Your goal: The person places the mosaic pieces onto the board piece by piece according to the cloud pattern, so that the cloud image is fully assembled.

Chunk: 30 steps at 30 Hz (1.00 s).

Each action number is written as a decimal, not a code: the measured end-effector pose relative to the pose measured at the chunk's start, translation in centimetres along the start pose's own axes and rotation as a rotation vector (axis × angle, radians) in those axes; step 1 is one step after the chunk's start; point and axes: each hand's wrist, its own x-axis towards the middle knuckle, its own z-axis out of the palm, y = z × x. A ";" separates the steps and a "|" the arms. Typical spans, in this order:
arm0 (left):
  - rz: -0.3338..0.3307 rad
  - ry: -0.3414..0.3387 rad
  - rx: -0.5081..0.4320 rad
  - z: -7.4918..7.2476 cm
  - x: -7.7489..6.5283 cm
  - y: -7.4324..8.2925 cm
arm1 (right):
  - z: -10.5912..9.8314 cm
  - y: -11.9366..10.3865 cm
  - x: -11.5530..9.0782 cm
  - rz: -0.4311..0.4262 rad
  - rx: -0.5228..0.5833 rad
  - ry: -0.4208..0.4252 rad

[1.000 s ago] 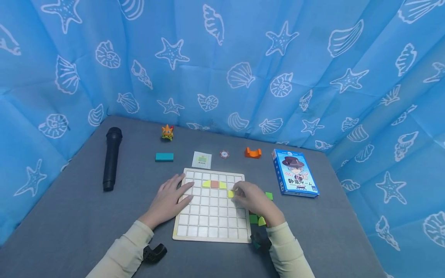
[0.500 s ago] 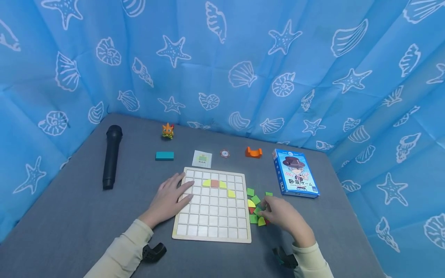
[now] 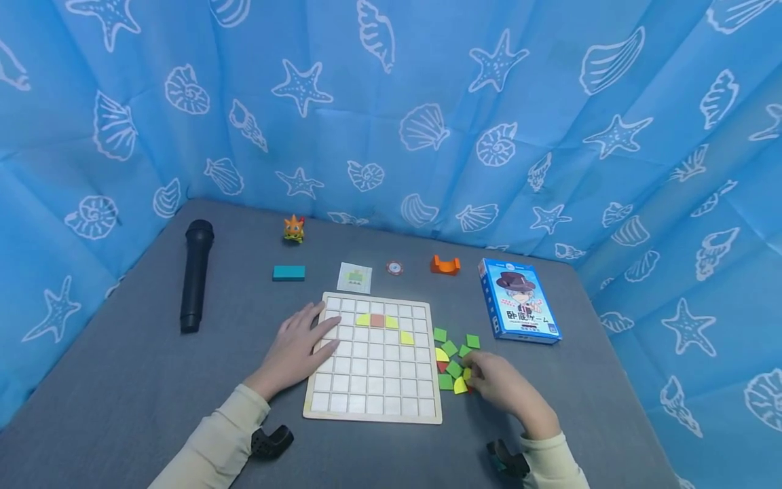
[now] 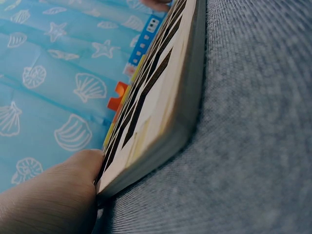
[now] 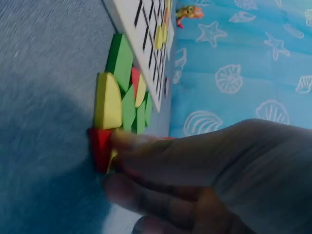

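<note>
A pale wooden board [image 3: 375, 415] marked with a grid of squares lies flat on the table. My left hand [image 3: 296, 353] rests over its left edge with the fingers spread. Four-sided and rounded pieces sit on the grid: an orange-pink square [image 3: 377, 320] between two yellow ones, and a yellow piece [image 3: 406, 337] lower right. Beyond the right edge, my right hand [image 3: 504, 384] pinches a yellow block [image 5: 112, 157] between thumb and fingers, mostly hidden by them. A red block [image 5: 100, 148] lies right at the fingertips, beside a yellow rounded block [image 5: 108, 102].
Several green blocks [image 3: 449, 348] lie loose right of the board. Behind it are a pattern card [image 3: 354, 278], a round chip [image 3: 394, 267], a teal block [image 3: 289, 273], an orange arch [image 3: 444, 265] and a toy figure [image 3: 294, 229]. A microphone [image 3: 195, 275] lies left, a blue game box [image 3: 519, 300] right.
My right hand has left the yellow piece on the board and moved right and down to the loose blocks, where it now pinches a yellow one. The left hand stays put.
</note>
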 end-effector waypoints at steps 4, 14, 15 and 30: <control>0.003 0.002 -0.005 0.0 0.0 0.0 | 0.4 0.9 0.3 0.023 0.043 0.028; 0.015 0.016 -0.007 0.1 -0.1 -0.1 | 1.0 2.0 -0.2 0.037 0.066 0.061; 0.012 0.011 -0.005 0.1 -0.1 -0.2 | 1.0 2.0 -0.3 0.039 0.065 0.055; 0.033 0.046 -0.003 0.1 -0.1 0.0 | -0.1 2.2 -1.9 0.024 0.004 -0.014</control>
